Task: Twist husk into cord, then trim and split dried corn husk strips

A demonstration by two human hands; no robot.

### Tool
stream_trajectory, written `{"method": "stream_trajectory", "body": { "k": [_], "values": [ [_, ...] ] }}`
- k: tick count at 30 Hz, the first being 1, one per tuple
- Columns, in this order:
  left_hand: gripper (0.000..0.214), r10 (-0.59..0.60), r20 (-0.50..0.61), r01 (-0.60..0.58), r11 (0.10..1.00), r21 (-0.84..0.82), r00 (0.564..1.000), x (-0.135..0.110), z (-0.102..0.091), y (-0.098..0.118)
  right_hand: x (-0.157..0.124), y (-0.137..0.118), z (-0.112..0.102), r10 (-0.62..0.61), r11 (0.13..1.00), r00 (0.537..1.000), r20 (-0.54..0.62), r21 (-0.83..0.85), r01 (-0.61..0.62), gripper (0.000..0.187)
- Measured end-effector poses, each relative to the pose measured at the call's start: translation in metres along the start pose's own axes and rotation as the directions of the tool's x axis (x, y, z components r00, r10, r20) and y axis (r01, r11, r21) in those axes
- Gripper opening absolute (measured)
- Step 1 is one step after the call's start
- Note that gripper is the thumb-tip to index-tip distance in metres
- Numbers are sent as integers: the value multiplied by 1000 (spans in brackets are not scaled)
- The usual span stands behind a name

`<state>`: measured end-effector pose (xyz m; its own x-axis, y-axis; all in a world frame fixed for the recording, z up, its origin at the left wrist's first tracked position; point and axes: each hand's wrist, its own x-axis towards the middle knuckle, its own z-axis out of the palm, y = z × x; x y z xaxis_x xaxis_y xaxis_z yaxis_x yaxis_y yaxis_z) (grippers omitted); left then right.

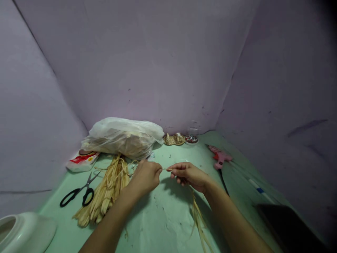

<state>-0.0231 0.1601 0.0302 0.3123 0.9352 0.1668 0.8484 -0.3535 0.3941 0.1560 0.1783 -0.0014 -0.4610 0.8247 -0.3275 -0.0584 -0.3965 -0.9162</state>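
Note:
My left hand [147, 175] and my right hand [188, 174] are close together above the middle of the table. Both are closed in a pinch on a thin straw-coloured fibre strand [164, 169], which is stretched between the fingertips. Pale dried strips [198, 218] trail below my right hand and forearm; whether they join the held strand I cannot tell. To the left of my left hand lies a bundle of dried plant strips [112, 186], partly behind the wrist. Black-handled scissors [81, 189] lie beside the bundle with their blades apart.
A stuffed plastic bag [126, 135] rests against the wall, beside a red-and-white packet [83, 160]. Woven pieces [173, 140] and a tub of small coloured bits [191, 139] stand at the back. A pink glue gun [219, 156], dark flat object [286, 225] and white ceramic vessel [28, 232] flank the hands.

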Motion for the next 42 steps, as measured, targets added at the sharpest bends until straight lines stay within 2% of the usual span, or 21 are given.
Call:
{"method": "stream_trajectory", "body": {
  "k": [2, 4, 6, 8, 14, 20, 22, 25, 31, 35, 38, 42],
  "values": [
    [23, -168, 30, 170, 974, -150, 985, 2, 5, -4, 2, 0, 0, -13, 1000, 996, -86, 16, 14, 19],
    [19, -307, 81, 314, 871, -378, 948, 5, 8, -8, 6, 2, 0, -40, 999, 984, -171, 28, 45, 19],
    [16, -386, 163, 411, 744, -527, 908, 8, 8, -11, 9, 3, 1, -76, 995, 969, -235, 43, 89, 21],
    [14, -424, 207, 461, 680, -570, 882, 10, 8, -11, 12, 3, 2, -120, 991, 951, -285, 27, 133, 23],
    [15, -430, 226, 470, 629, -619, 874, 11, 4, -7, 15, 6, 7, -177, 984, 909, -377, -67, 164, 15],
    [14, -360, 211, 394, 572, -719, 909, 10, 12, -2, 16, 12, 20, -150, 988, 944, -294, -69, 135, 11],
    [9, -379, 214, 404, 543, -736, 900, 11, 16, -1, 15, 12, 24, -139, 990, 953, -269, -63, 127, 11],
    [16, -438, 198, 420, 500, -757, 877, 12, 21, 0, 14, 11, 28, -129, 992, 961, -244, -46, 121, 12],
    [12, -388, 171, 380, 563, -734, 906, 12, 32, -2, 12, 10, 29, -144, 990, 971, -193, -25, 142, 19],
    [6, -342, 131, 331, 630, -703, 930, 10, 34, -3, 14, 12, 28, -176, 984, 957, -231, -56, 168, 23],
    [3, -281, 129, 289, 658, -695, 951, 10, 30, -7, 15, 11, 27, -175, 985, 949, -264, -62, 164, 20],
    [8, -208, 37, 191, 799, -570, 978, 9, 20, -12, 13, 8, 24, -127, 992, 963, -238, -51, 118, 12]
  ]
}}
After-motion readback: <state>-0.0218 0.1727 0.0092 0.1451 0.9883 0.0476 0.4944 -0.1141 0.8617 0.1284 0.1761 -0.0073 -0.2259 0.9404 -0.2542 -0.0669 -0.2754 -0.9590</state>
